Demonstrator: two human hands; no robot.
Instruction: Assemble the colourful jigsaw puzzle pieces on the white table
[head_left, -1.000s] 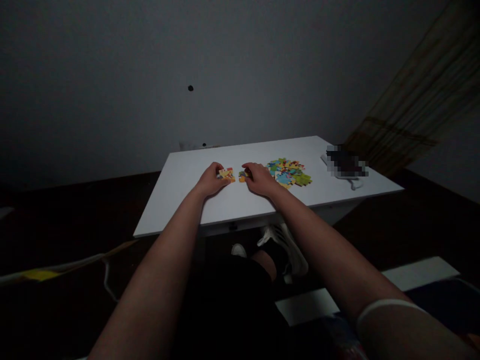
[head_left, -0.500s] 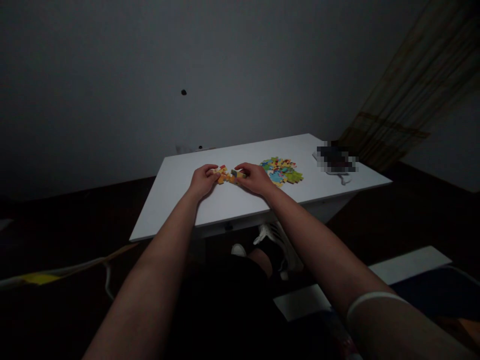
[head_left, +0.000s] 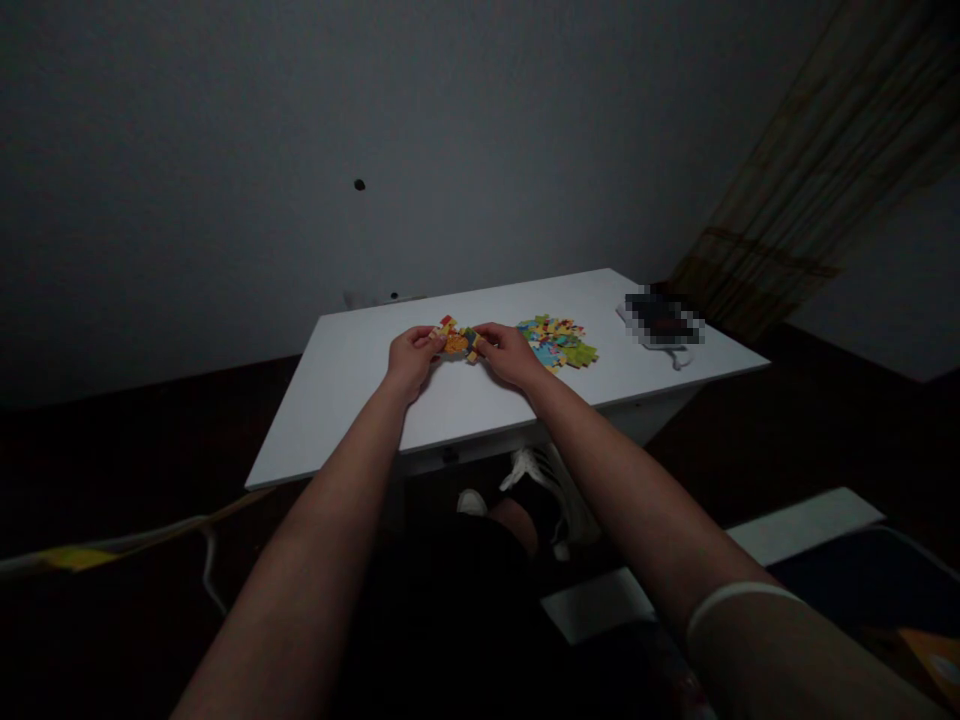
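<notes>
Over the white table, my left hand pinches orange and yellow jigsaw puzzle pieces that look joined together, with a red bit at the top. On the other side, my right hand grips a dark and yellow puzzle piece between thumb and fingers. The two held parts meet or overlap; whether they interlock I cannot tell. Just right of my right hand lies a loose pile of puzzle pieces in green, yellow, blue and red.
A blurred-out dark object with a white cord lies at the table's right end. Behind the table rises a grey wall, and a curtain hangs at right. My shoes are below the front edge.
The pieces in my two hands have come closer together and are tilted up more. My left hand has shifted slightly right, and the view has moved a little.
</notes>
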